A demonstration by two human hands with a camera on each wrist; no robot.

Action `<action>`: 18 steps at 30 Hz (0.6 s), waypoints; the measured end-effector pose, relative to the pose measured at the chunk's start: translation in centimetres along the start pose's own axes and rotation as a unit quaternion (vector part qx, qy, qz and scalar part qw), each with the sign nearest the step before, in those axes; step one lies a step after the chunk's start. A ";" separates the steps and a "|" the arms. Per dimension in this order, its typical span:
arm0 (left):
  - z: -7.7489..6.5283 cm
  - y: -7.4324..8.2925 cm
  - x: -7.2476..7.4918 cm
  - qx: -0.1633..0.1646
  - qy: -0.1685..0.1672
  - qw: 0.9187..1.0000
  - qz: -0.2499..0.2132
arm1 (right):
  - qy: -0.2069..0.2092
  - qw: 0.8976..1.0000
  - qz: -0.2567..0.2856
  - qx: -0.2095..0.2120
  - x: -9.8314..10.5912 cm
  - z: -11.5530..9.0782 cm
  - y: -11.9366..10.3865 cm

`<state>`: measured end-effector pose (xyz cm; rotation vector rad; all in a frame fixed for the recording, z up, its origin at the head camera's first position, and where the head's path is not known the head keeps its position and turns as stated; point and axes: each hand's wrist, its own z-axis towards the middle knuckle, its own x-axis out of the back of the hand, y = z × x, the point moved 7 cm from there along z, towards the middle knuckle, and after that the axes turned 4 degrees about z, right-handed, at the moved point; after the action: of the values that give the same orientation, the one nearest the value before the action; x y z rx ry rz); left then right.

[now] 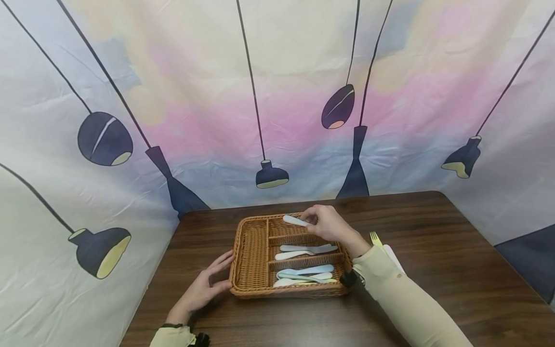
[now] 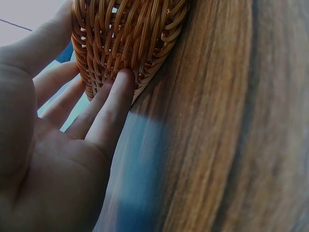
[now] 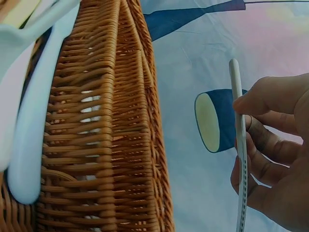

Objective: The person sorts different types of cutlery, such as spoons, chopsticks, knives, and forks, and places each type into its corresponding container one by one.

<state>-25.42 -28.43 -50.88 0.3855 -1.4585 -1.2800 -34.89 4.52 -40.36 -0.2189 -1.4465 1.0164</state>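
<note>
A brown wicker basket (image 1: 251,255) with several compartments stands on the table. My left hand (image 1: 201,289) rests against its left wall, fingers extended; in the left wrist view the fingertips (image 2: 125,79) touch the weave. Over the back right compartment, my right hand (image 1: 327,222) pinches a pale plastic knife (image 1: 296,220) between thumb and fingers. In the right wrist view this knife (image 3: 236,82) appears edge-on, with small teeth along its lower part. Pale spoons and other cutlery (image 1: 303,272) lie in the front right compartment. More pale utensils (image 1: 299,253) are in the middle one.
On the dark wooden table (image 1: 433,250), a yellow fork (image 1: 375,239) and a white utensil (image 1: 392,258) lie right of the basket, partly behind the right sleeve. A cloth printed with lamps (image 1: 295,135) hangs behind the table's back edge.
</note>
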 end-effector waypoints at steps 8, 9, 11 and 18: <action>0.0 -0.1 0.1 0.002 0.002 1.000 -0.001 | -0.014 0.999 -0.018 0.024 -1.2 -0.2 -0.2; 0.1 -0.1 0.1 0.003 0.002 1.000 -0.001 | -0.015 0.999 -0.019 0.028 -1.4 -0.2 -0.3; 0.1 -0.1 0.0 0.003 0.002 1.000 -0.002 | -0.016 0.999 -0.021 0.035 -1.6 -0.2 -0.3; 0.0 -0.2 0.0 0.002 0.001 1.000 -0.003 | -0.001 0.999 -0.021 0.037 -1.5 -0.4 -0.5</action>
<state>-25.51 -28.47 -51.09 0.3933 -1.4590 -1.2819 -34.05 3.35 -41.17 -0.1342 -1.4066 1.0332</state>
